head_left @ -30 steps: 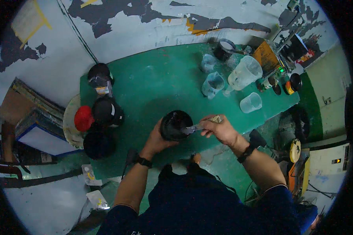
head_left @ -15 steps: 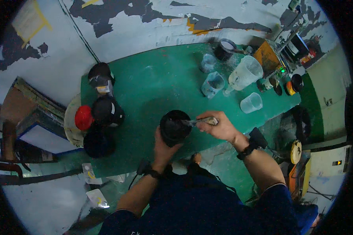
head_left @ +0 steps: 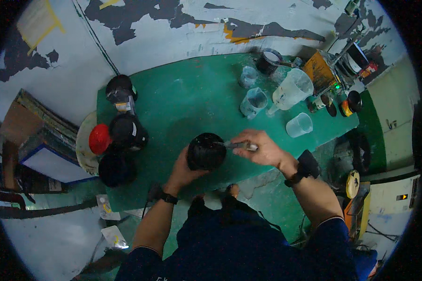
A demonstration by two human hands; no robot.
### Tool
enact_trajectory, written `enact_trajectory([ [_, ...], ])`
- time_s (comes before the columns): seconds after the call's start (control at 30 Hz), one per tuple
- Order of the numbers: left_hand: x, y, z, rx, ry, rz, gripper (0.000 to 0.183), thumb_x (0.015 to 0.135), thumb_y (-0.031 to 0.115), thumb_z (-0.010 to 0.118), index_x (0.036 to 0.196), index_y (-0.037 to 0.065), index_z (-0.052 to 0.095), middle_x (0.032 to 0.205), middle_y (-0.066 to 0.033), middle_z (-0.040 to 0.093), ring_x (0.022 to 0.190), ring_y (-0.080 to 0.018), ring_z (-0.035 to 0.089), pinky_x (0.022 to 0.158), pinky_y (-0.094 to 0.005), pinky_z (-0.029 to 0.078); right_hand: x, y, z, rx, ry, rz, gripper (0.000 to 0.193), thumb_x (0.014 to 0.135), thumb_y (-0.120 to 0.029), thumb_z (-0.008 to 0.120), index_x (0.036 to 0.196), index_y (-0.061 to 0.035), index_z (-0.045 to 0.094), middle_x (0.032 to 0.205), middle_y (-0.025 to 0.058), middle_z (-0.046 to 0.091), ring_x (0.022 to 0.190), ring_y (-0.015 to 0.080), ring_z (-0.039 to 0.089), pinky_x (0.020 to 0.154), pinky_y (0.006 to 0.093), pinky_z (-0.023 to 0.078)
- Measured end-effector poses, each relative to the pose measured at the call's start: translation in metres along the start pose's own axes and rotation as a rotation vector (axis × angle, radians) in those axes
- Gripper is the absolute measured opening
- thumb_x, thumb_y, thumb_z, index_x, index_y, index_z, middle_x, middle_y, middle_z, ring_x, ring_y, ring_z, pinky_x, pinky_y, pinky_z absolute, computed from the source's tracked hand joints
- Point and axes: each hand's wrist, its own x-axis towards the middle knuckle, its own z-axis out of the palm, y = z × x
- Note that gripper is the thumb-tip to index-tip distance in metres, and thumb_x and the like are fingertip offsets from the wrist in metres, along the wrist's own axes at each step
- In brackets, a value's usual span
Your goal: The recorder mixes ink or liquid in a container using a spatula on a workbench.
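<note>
Above the near part of the green table (head_left: pixel 183 103), my left hand (head_left: pixel 183 168) is closed round the near left side of a round black tub (head_left: pixel 206 153). The tub's mouth faces up and its inside is dark, so the contents are hard to make out. My right hand (head_left: pixel 262 149) grips a putty knife (head_left: pixel 252 147) by its pale handle. Its metal blade reaches left to the tub's right rim, and the blade's tip is hard to see against the dark inside.
Black tubs (head_left: pixel 128 132) and a red lid (head_left: pixel 99 139) stand at the table's left edge. On the right are a large translucent beaker (head_left: pixel 293 89), a smaller clear cup (head_left: pixel 299 125), bluish stained cups (head_left: pixel 254 103) and an orange box (head_left: pixel 320 70). A peeling wall borders the far edge.
The tub and my left hand have shifted slightly left. My right hand has moved a little left and the putty knife's blade now sits at the tub's rim, less far over its mouth.
</note>
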Motion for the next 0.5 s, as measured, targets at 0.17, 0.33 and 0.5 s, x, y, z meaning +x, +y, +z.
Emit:
enact_trajectory([
  [0.17, 0.002, 0.000, -0.011, 0.030, -0.084, -0.043, 0.111, 0.066, 0.019, 0.101, 0.158, 0.003, 0.041, 0.151, -0.0154, 0.056, 0.142, -0.0289, 0.054, 0.118, -0.0427, 0.044, 0.000, -0.011, 0.006, 0.336, -0.166, 0.625, 0.029, 0.095, -0.024, 0.080, 0.114, -0.0026, 0.076, 0.090, 0.0078, 0.076, 0.075, 0.0164, 0.074, 0.063, 0.0319, 0.058],
  [0.33, 0.010, -0.011, -0.027, -0.064, -0.221, -0.017, 0.114, 0.067, 0.017, 0.099, 0.161, 0.002, 0.037, 0.153, -0.0174, 0.054, 0.145, -0.0307, 0.050, 0.122, -0.0425, 0.039, -0.010, -0.004, 0.021, 0.653, 0.073, 0.780, 0.027, 0.095, -0.019, 0.078, 0.110, 0.0039, 0.075, 0.091, 0.0077, 0.076, 0.075, 0.0161, 0.073, 0.063, 0.0298, 0.057],
  [0.5, -0.020, -0.016, -0.018, 0.198, -0.077, -0.092, 0.117, 0.068, 0.027, 0.099, 0.161, -0.001, 0.034, 0.155, -0.0212, 0.051, 0.146, -0.0347, 0.048, 0.122, -0.0432, 0.038, -0.009, -0.004, -0.002, 0.617, 0.155, 0.656, 0.030, 0.095, -0.023, 0.080, 0.111, 0.0023, 0.075, 0.096, 0.0073, 0.077, 0.077, 0.0152, 0.073, 0.067, 0.0301, 0.058],
])
